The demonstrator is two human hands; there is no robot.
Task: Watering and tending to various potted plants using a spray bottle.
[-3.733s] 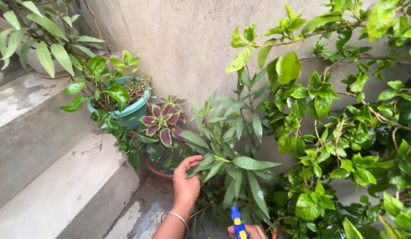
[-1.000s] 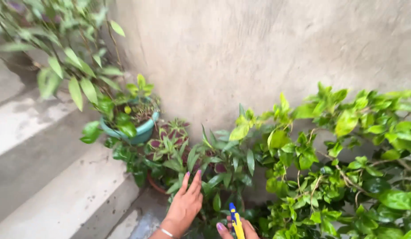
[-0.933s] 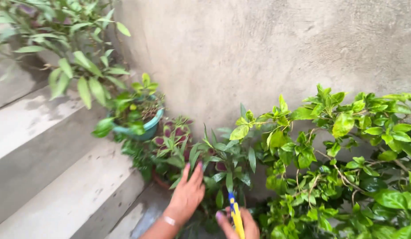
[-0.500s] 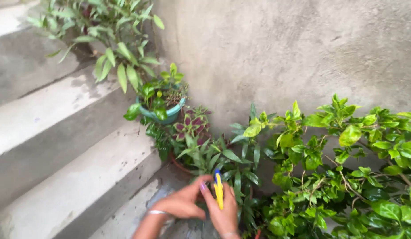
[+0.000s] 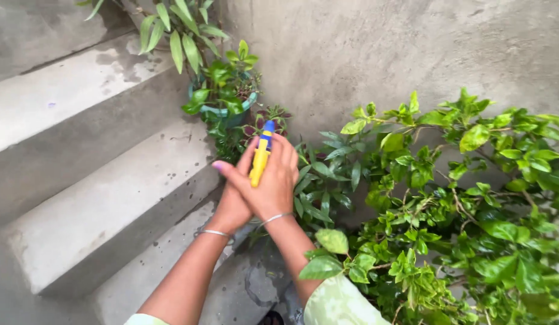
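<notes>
hands: so my right hand [image 5: 273, 180] is wrapped around a yellow tool with a blue tip [image 5: 260, 157]; fingers curled shut on the handle; my left hand [image 5: 232, 201] sits just under and behind it, touching the right, fingers out toward the handle but I honestly can't tell if it's gripping anything

tool: it's in the middle of the view, above the near step; long axis runs near-to-far, tilted a bit right, blue end pointing away from me at the plants

which way: the tool already lies in the right hand, so that's the nearer one; the left comes at it from the lower left

plants: just beyond the blue tip there's a purple-leaved plant [image 5: 273, 117]; a teal pot [image 5: 222, 111] with green leaves a bit further left; leafy shrub [image 5: 460, 198] fills the right side

surroundings: concrete steps [image 5: 99, 198] on the left, rough grey wall [image 5: 364, 48] at the far side

extras: thin silver bangle [image 5: 214, 233] on the left wrist, another on the right
</notes>
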